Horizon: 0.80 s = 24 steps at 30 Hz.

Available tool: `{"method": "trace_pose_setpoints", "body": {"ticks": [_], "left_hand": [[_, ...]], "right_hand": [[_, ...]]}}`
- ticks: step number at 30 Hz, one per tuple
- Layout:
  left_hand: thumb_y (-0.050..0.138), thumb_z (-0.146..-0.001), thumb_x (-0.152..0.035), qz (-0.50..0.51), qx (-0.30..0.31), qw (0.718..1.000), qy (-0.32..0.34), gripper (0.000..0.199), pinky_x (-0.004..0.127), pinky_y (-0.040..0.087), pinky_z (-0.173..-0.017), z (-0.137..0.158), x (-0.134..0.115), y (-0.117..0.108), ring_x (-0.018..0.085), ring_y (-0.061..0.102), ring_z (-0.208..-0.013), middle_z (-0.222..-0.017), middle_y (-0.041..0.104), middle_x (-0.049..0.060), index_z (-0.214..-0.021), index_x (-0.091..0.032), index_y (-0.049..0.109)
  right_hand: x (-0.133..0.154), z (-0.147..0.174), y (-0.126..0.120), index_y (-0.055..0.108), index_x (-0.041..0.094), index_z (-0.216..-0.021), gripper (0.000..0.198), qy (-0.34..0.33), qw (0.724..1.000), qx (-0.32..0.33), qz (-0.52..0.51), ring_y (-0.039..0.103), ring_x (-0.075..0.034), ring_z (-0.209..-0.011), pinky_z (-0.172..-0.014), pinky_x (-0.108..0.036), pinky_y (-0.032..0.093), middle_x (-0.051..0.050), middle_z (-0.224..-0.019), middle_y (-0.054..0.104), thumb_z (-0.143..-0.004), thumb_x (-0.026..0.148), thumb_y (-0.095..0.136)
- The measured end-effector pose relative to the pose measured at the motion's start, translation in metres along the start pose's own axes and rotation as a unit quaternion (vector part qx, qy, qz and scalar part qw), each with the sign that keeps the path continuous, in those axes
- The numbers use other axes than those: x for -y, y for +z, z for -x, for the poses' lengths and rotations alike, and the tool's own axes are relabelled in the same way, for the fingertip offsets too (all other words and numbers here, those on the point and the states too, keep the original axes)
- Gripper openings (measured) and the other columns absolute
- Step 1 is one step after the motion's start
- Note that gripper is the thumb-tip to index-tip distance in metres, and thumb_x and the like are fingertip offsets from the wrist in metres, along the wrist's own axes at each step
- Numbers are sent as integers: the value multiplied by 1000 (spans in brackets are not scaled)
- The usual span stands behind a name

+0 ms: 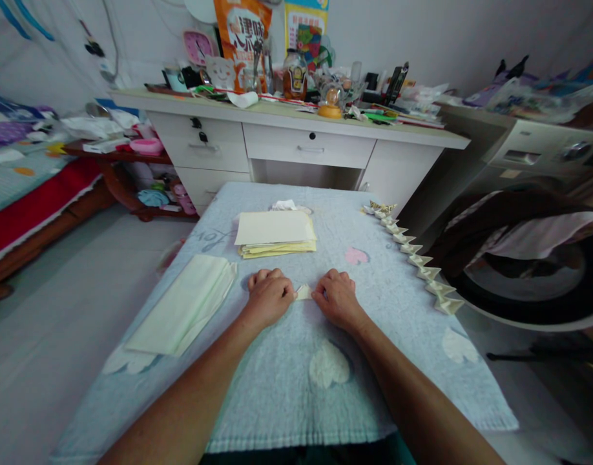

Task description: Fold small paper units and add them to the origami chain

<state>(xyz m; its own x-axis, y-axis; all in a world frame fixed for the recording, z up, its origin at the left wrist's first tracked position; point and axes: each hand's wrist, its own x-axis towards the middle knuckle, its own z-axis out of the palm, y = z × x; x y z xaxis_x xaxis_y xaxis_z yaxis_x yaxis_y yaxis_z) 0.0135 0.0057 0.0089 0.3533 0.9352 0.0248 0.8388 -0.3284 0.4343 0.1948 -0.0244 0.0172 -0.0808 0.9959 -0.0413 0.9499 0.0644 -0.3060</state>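
Between my hands a small folded piece of cream paper [304,292] lies low over the cloth. My left hand [270,294] pinches its left end with curled fingers. At the right end, the fingers of my right hand [336,294] are closed on the same paper. Just beyond my hands sits a stack of pale yellow paper sheets [276,229]. Left of my left hand rests a pile of pale greenish paper [185,303]. A row of folded paper boats [420,258] runs along the table's right edge, its far end made of printed paper.
A blue heart-patterned cloth [277,387] covers the table. Behind it stands a white desk [306,139] crowded with a jar [295,74], bags and small items. To the right is a washing machine [529,258] with cloth hanging at its door; a bed [30,194] is at left.
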Motion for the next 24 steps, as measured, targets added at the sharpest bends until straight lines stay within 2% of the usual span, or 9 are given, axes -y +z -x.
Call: {"method": "trace_pose_setpoints", "body": {"ticks": [8,12,15,18,21,24], "left_hand": [[55,-79,-31,-8,-4,1000,-6,18,40,27,-81,3,5,-3,23,46,-95,-88,63,2,-67,-24,66],[54,-81,-31,10,-37,999,0,15,39,31,-82,2,6,-5,23,48,-92,-88,62,2,-74,-23,65],[51,-85,-26,64,-59,993,75,17,36,35,-86,1,1,-6,21,50,-94,-94,60,3,-92,-23,66],[49,-88,-22,100,-23,980,169,23,32,38,-87,1,-4,-4,19,50,-95,-95,59,4,-102,-24,68],[47,-90,-21,85,15,977,193,27,32,40,-83,1,-5,0,19,50,-90,-90,60,5,-102,-26,71],[47,-91,-23,73,12,979,190,27,32,41,-83,0,-2,5,20,50,-89,-89,60,5,-102,-26,72]], "right_hand": [[0,0,0,64,19,-82,19,-1,1000,1,2,43,-22,-95,-76,-33,28,-6,-97,54,-87,35,55],[0,-1,1,64,19,-81,18,-2,1000,-4,1,43,-22,-94,-76,-33,28,-6,-96,54,-86,34,56],[-1,-1,1,64,20,-80,18,-6,1000,-11,-3,43,-22,-94,-76,-33,28,-6,-96,54,-86,35,57],[0,0,1,64,20,-80,18,-9,1000,-11,-1,43,-22,-94,-77,-33,28,-6,-95,54,-86,35,57],[-1,1,1,64,20,-80,19,-10,1000,-11,2,43,-22,-94,-77,-33,28,-6,-95,54,-86,36,57],[-3,2,0,64,20,-81,19,-10,1000,-17,-1,43,-22,-94,-77,-33,28,-6,-97,53,-86,37,57]]}}
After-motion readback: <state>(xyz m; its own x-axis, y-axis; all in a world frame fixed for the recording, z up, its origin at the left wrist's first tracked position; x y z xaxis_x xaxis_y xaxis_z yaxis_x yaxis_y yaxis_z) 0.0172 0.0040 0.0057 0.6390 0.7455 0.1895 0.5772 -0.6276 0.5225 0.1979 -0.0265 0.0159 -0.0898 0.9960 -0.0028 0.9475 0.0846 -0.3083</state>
